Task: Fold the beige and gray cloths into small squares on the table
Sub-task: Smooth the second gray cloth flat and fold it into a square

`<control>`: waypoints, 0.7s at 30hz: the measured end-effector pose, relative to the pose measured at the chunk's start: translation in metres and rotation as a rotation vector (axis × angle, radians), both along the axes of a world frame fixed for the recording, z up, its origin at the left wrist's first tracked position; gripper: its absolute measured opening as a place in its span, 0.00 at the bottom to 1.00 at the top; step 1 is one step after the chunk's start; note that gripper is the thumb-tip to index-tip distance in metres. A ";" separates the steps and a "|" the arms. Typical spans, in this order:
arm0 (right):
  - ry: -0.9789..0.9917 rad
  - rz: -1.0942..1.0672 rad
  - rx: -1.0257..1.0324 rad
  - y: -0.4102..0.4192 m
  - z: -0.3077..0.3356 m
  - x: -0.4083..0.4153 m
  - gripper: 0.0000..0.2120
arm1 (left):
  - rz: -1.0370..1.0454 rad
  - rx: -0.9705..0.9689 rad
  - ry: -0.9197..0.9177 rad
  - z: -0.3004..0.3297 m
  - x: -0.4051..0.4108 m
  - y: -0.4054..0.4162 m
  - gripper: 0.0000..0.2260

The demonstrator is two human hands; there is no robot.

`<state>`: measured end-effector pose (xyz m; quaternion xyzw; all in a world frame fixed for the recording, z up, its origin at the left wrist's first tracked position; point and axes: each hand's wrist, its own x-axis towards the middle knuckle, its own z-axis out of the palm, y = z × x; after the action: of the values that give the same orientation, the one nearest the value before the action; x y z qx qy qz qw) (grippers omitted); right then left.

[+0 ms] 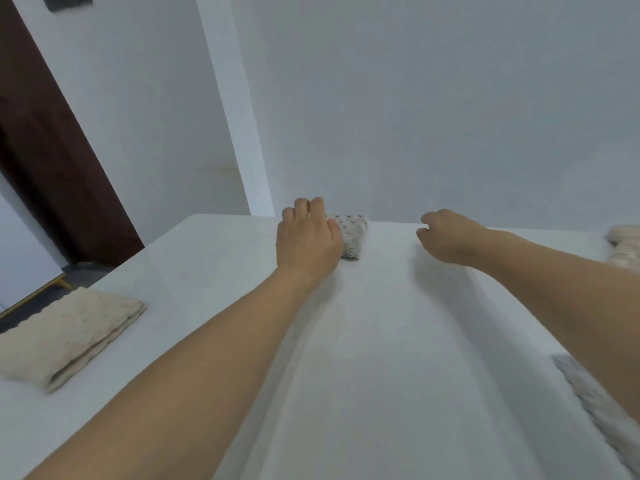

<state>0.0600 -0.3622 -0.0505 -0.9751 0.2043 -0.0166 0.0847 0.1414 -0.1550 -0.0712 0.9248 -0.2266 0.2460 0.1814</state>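
A small folded gray patterned cloth (353, 235) lies at the far edge of the white table (374, 341). My left hand (306, 239) lies on its left part, fingers curled over it, hiding most of the cloth. My right hand (446, 237) hovers to the right of the cloth, apart from it, fingers loosely curled and holding nothing. A folded beige cloth (69, 336) rests on the table's left side near the edge.
Another beige cloth (625, 249) sits bunched at the far right edge of the table. A gray textured cloth (602, 410) lies at the near right, partly under my right forearm. A white wall stands just behind the table; a dark door is at left.
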 end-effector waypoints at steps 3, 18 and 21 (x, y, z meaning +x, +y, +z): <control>0.067 0.047 0.007 -0.012 0.010 -0.050 0.21 | -0.073 0.013 0.168 0.016 -0.060 -0.014 0.15; 0.318 0.031 -0.145 -0.073 -0.008 -0.233 0.19 | -0.395 0.114 0.654 -0.012 -0.246 -0.090 0.11; 0.223 0.030 -0.076 -0.079 -0.014 -0.248 0.10 | -0.346 0.181 0.635 -0.019 -0.258 -0.107 0.16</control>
<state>-0.1884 -0.4415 -0.0650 -0.9764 0.1969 0.0856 0.0249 -0.1163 -0.2620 -0.0897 0.9154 -0.3328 -0.1085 0.1989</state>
